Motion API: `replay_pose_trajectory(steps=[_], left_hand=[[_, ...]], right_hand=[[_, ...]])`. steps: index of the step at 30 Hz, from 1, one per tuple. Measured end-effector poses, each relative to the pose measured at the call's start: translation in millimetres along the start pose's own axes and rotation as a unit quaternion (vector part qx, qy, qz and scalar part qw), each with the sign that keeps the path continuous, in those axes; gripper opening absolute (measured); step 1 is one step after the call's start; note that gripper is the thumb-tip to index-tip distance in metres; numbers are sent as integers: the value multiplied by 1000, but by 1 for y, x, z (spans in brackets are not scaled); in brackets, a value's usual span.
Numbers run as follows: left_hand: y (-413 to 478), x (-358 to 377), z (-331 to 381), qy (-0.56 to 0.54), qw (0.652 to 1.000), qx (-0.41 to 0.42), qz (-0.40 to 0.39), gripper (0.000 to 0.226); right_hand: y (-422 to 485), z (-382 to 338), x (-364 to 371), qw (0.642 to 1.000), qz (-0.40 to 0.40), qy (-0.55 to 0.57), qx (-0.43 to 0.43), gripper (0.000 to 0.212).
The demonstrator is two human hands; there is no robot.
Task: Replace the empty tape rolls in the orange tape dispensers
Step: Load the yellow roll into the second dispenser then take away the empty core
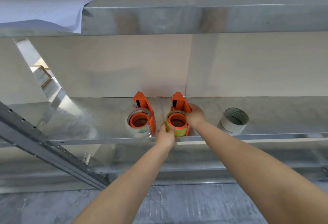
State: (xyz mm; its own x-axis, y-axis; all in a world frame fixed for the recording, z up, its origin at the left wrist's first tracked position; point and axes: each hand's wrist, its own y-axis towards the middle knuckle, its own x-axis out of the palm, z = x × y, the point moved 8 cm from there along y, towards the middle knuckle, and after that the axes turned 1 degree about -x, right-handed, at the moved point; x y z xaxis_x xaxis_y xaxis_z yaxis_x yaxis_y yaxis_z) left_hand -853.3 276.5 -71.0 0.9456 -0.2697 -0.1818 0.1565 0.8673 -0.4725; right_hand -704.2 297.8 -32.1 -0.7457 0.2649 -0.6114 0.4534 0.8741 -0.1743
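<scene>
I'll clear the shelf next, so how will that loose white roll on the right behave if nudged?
The white tape roll lies on its flat side, so it probably slides rather than rolls. It looks hollow, so likely light. It sits near the shelf front lip, so it might drop off.

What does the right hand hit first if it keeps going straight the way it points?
The right hand already touches the right orange tape dispenser. Pushing on, it would press that body; beyond stands the pale back wall. Depth is hard to judge.

Looks like a warehouse/storeroom: galvanised steel shelf w/ perforated upright posts, another metal tier above, bare grey concrete floor, plain pale wall panels behind, cardboard boxes visible thru gap at left.
</scene>
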Motion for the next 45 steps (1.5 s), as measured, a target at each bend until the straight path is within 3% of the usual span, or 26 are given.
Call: replay_pose_trajectory(steps=[6, 8, 11, 13, 15, 18, 20, 23, 28, 30, 32, 34, 40, 45], left_hand=[[1, -7, 2, -16, 999, 8, 40, 47], [-5, -7, 4, 27, 998, 3, 57, 56], [-29, -4, 4, 59, 991, 4, 118, 68], [-47, 5, 14, 40, 987, 68, 143, 52], [-55, 31, 28, 33, 984, 149, 96, 39], [-48, 85, 44, 80, 976, 200, -6, 49], [-36, 117, 50, 120, 971, 200, -60, 65], [-12, 154, 47, 162, 962, 179, -129, 79], [14, 183, 40, 186, 954, 146, -185, 92], [15, 191, 44, 190, 945, 172, -203, 88], [15, 198, 50, 185, 941, 198, -203, 72], [15, 202, 52, 162, 948, 206, -180, 56], [-14, 242, 77, 106, 953, 226, -171, 50], [-50, 308, 90, 75, 951, 207, -216, 53]], right_hand=[[-6, 9, 2, 995, 4, 95, 35, 30], [-14, 13, -6, 992, 14, 124, 28, 32], [-34, 28, -35, 986, 65, 153, -26, 37], [-51, 47, -68, 978, 139, 141, -63, 39], [-67, 72, -104, 961, 237, 128, -55, 42], [-82, 109, -140, 939, 329, 95, 5, 53], [-79, 130, -149, 947, 310, 82, 34, 65], [-62, 159, -146, 974, 199, 69, 80, 84], [-36, 180, -143, 990, 98, 3, 99, 101], [-30, 178, -144, 989, 109, -35, 94, 91], [-28, 169, -144, 988, 128, -45, 76, 68], [-28, 164, -143, 988, 133, -23, 74, 59], [-42, 180, -186, 971, 192, 132, 44, 58], [-68, 216, -240, 945, 261, 186, 66, 81]])
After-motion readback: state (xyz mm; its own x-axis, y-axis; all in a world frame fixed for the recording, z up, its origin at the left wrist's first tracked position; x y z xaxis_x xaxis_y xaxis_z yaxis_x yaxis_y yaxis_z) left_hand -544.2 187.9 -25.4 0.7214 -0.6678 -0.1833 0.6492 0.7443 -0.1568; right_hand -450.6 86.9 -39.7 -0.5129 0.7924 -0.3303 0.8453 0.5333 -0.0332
